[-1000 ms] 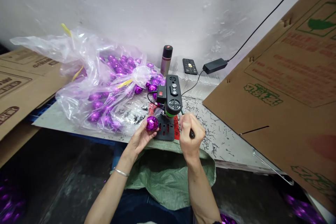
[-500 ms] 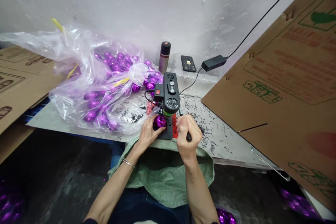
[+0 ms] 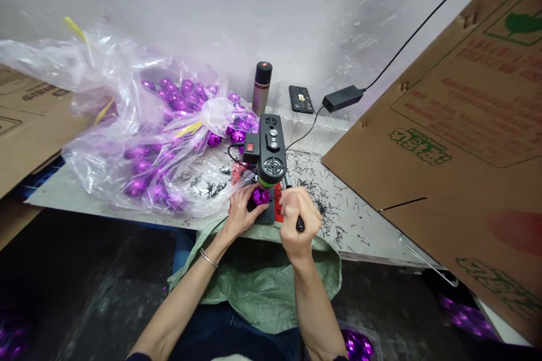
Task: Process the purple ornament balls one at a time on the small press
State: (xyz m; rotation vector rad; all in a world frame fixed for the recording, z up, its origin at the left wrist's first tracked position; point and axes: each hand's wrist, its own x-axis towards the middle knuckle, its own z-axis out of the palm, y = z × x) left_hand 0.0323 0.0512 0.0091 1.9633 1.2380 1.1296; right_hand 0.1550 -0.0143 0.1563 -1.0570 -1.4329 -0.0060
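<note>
A shiny purple ball sits under the head of a black bench press machine. My left hand grips the ball from its left side, thumb in front and fingers behind. On the machine's right, my right hand is a fist round the black-handled lever, whose metal rod rises toward the machine. A green woven sack hangs open below the table edge, beneath both hands.
At left lies a clear plastic bag with many purple balls. Behind the machine stand a spray can, a phone and a power adapter. Small black bits litter the white tabletop. A large cardboard box leans in from the right.
The whole view has shifted slightly, so things sit a little further left. The ball shows slightly nearer the machine's middle, with my left hand still on it. My right hand keeps the lever.
</note>
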